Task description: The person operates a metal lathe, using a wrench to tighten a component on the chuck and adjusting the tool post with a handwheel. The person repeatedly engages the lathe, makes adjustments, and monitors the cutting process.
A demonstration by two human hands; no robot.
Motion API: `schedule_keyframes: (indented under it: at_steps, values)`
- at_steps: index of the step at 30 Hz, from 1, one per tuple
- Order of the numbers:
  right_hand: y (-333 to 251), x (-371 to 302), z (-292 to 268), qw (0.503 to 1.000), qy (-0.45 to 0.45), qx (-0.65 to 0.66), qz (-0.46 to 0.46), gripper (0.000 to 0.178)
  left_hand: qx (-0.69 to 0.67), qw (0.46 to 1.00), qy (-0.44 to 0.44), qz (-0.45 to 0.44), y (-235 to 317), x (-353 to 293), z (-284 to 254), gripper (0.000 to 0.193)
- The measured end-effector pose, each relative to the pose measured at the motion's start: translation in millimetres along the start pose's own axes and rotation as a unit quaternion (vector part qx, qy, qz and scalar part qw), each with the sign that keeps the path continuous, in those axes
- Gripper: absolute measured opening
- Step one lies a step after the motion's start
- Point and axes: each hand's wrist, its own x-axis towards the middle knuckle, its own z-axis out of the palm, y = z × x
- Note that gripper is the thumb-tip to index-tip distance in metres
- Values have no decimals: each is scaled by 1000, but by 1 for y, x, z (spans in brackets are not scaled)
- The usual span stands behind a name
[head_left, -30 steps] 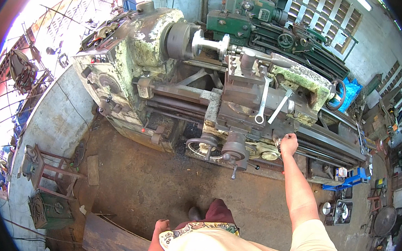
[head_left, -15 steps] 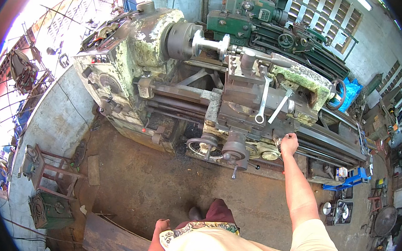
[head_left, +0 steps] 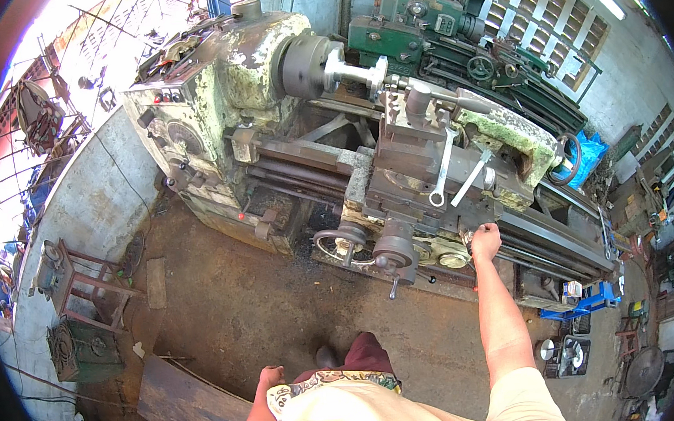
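Note:
My right arm reaches out to the front of a large worn lathe [head_left: 220, 85]. At the right end of its carriage [head_left: 399, 198], my right hand [head_left: 486, 242] is closed on a small part that its fingers hide. Beside my waist hangs my left hand [head_left: 271, 376], fingers curled, with nothing visible in it. A shiny flanged metal workpiece [head_left: 356, 74] sits between the chuck [head_left: 306, 66] and the tailstock [head_left: 509, 130]. On the carriage lie a combination spanner [head_left: 445, 166] and a pale metal bar [head_left: 471, 178], left of and beyond my right hand.
Handwheels [head_left: 345, 245] and a crank [head_left: 392, 261] jut from the carriage front. A green lathe [head_left: 450, 39] stands behind. To the left are a metal-framed stand [head_left: 93, 285] and a wooden board [head_left: 194, 404]. A blue stand [head_left: 589, 301] and a tray [head_left: 574, 356] are at right.

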Motion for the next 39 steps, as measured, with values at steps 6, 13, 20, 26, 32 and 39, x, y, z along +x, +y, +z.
schedule_keyframes:
  at_steps: [6, 13, 20, 26, 32, 39]
  values:
    - [1, 0, 1, 1000, 0, 3, 2, 15, -2, 1000, 4, -10, 5, -6, 1, 33]
    - [-1, -1, -2, 1000, 2, 2, -7, 15, -23, 999, 0, -36, 5, -8, 0, 32]
    - [4, 2, 4, 1000, 5, 9, -8, 16, 0, 1000, 2, -7, 5, -6, 0, 30]
    - [7, 3, 5, 1000, 2, -6, -11, 16, 17, 1000, 0, 2, 6, -5, -1, 25]
    - [8, 4, 6, 1000, -2, -5, -9, 16, 3, 1000, 0, 5, 2, -2, 0, 24]
    - [9, 3, 6, 1000, -7, -2, -7, 17, 7, 1000, -9, 2, 0, 0, -2, 25]
